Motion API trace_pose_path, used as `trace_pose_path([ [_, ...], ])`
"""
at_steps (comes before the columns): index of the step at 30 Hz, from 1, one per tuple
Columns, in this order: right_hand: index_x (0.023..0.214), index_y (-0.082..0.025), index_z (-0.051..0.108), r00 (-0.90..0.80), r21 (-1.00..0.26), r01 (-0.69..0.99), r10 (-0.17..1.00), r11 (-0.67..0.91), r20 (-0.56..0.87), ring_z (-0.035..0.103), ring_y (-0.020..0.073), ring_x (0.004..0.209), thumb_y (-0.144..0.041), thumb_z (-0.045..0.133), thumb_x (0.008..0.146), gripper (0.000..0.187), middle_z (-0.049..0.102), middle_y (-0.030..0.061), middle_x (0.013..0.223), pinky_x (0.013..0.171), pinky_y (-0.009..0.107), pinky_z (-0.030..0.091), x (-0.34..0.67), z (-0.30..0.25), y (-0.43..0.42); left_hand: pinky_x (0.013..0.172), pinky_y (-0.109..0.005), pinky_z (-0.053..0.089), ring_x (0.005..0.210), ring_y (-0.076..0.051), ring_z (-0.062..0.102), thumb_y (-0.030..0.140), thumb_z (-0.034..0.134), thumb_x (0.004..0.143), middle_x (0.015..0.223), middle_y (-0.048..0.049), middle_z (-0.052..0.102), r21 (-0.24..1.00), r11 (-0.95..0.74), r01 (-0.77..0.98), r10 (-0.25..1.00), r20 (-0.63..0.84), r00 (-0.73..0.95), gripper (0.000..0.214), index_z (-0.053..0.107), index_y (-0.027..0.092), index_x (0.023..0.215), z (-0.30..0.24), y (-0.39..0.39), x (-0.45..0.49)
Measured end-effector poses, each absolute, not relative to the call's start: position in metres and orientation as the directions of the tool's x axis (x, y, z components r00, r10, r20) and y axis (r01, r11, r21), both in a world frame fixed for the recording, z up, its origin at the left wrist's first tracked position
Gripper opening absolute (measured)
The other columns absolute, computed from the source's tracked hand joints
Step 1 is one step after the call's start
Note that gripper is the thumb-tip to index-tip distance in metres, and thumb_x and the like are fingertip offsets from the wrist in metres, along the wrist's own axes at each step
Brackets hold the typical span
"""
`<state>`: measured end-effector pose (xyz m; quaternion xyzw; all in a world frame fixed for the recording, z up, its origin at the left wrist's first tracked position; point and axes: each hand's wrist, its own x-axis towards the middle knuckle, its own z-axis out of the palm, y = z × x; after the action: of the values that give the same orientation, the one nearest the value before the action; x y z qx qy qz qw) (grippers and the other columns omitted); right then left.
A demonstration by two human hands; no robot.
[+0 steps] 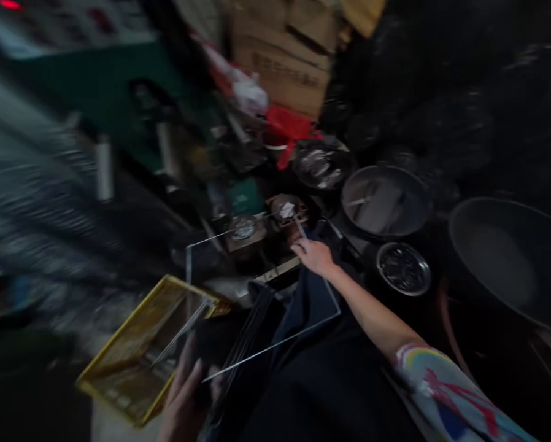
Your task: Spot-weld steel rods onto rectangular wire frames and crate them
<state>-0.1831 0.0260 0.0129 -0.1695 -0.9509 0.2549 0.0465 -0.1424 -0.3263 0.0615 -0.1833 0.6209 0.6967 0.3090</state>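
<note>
Your right hand [313, 255] has its fingers closed on the side of the wire frame [272, 347] away from the yellow tray [122, 329]; your left hand [183, 387], beside the tray's near right side, is too blurred to tell its grip. The frame sits right of the tray, its longest visible side slanting rightward and away from it. Farther right of the tray stands a round dish [403, 268].

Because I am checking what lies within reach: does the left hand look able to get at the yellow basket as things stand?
Probably yes: the left hand appears beside the yellow basket, with no visible barrier between, though it seems occupied with the wire frame.
</note>
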Motion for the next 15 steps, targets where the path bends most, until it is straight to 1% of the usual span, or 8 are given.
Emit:
trace_pose_path([
  [2, 0.107, -0.027, 0.067, -0.942, -0.49, 0.299, 0.336, 0.819, -0.013, 0.067, 0.0209, 0.097, -0.046, 0.037, 0.099, 0.036, 0.072, 0.0046, 0.104, 0.08, 0.029, 0.047, -0.185, 0.011, 0.023, 0.045, -0.018, 0.042, 0.049, -0.011, 0.053, 0.036, 0.079, 0.071, 0.059, 0.0057, 0.06, 0.796, -0.125, -0.592, 0.169, -0.571, -0.803, 0.089, 0.032, 0.035, 0.147, 0.053, -0.337, -0.139],
  [3, 0.107, -0.027, 0.067, -0.948, -0.511, 0.279, 0.319, 0.813, -0.009, 0.067, 0.0209, 0.096, -0.044, 0.038, 0.099, 0.035, 0.073, 0.005, 0.102, 0.08, 0.03, 0.047, -0.185, 0.011, 0.022, 0.043, -0.018, 0.041, 0.045, -0.011, 0.052, 0.036, 0.079, 0.07, 0.057, 0.0047, 0.061, 0.81, -0.151, -0.567, 0.172, -0.544, -0.821, 0.096, 0.026, 0.034, 0.15, 0.049, -0.34, -0.138],
  [5, 0.11, -0.024, 0.066, -0.954, -0.638, 0.226, 0.301, 0.736, 0.009, 0.069, 0.0196, 0.09, -0.041, 0.038, 0.098, 0.035, 0.073, 0.0064, 0.097, 0.078, 0.029, 0.049, -0.183, 0.009, 0.022, 0.04, -0.018, 0.04, 0.04, -0.012, 0.05, 0.039, 0.077, 0.072, 0.056, 0.0022, 0.062, 0.822, -0.174, -0.542, 0.179, -0.515, -0.838, 0.099, 0.019, 0.03, 0.152, 0.043, -0.344, -0.136],
  [8, 0.121, -0.017, 0.059, -0.94, -0.898, 0.195, 0.335, 0.394, -0.057, 0.07, 0.0171, 0.073, -0.045, 0.033, 0.097, 0.045, 0.073, 0.0108, 0.093, 0.062, 0.025, 0.05, -0.18, 0.011, 0.027, 0.04, -0.02, 0.041, 0.04, -0.013, 0.052, 0.041, 0.076, 0.073, 0.058, 0.0008, 0.063, 0.808, -0.204, -0.553, 0.17, -0.528, -0.832, 0.101, 0.015, 0.031, 0.153, 0.038, -0.35, -0.135],
  [10, 0.125, -0.013, 0.055, -0.931, -0.963, 0.217, 0.33, 0.159, -0.155, 0.069, 0.0172, 0.066, -0.052, 0.029, 0.096, 0.055, 0.072, 0.0142, 0.093, 0.049, 0.023, 0.046, -0.181, 0.013, 0.03, 0.042, -0.021, 0.043, 0.042, -0.014, 0.055, 0.04, 0.076, 0.073, 0.06, 0.0003, 0.064, 0.803, -0.218, -0.554, 0.177, -0.526, -0.832, 0.101, 0.013, 0.032, 0.153, 0.037, -0.355, -0.136],
  [11, 0.126, -0.012, 0.054, -0.931, -0.969, 0.225, 0.318, 0.104, -0.182, 0.068, 0.0173, 0.064, -0.055, 0.031, 0.095, 0.057, 0.071, 0.0151, 0.093, 0.045, 0.023, 0.044, -0.181, 0.014, 0.031, 0.043, -0.021, 0.044, 0.044, -0.015, 0.057, 0.04, 0.075, 0.074, 0.061, -0.0001, 0.065, 0.803, -0.219, -0.554, 0.186, -0.523, -0.832, 0.102, 0.011, 0.032, 0.153, 0.036, -0.356, -0.137],
  [13, 0.123, -0.012, 0.056, -0.938, -0.969, 0.204, 0.312, 0.137, -0.153, 0.065, 0.0157, 0.057, -0.057, 0.043, 0.089, 0.058, 0.07, 0.0134, 0.088, 0.044, 0.023, 0.043, -0.183, 0.013, 0.029, 0.046, -0.023, 0.046, 0.047, -0.016, 0.06, 0.04, 0.075, 0.076, 0.063, -0.0005, 0.066, 0.802, -0.218, -0.557, 0.203, -0.521, -0.829, 0.104, 0.007, 0.032, 0.153, 0.034, -0.357, -0.139],
  [15, 0.12, -0.012, 0.059, -0.937, -0.949, 0.163, 0.345, 0.27, -0.063, 0.058, 0.0128, 0.049, -0.054, 0.052, 0.084, 0.055, 0.069, 0.0088, 0.079, 0.045, 0.024, 0.043, -0.184, 0.011, 0.025, 0.049, -0.024, 0.047, 0.053, -0.018, 0.063, 0.041, 0.074, 0.077, 0.067, -0.0018, 0.067, 0.796, -0.199, -0.572, 0.222, -0.532, -0.817, 0.105, 0.003, 0.032, 0.153, 0.034, -0.357, -0.142],
])
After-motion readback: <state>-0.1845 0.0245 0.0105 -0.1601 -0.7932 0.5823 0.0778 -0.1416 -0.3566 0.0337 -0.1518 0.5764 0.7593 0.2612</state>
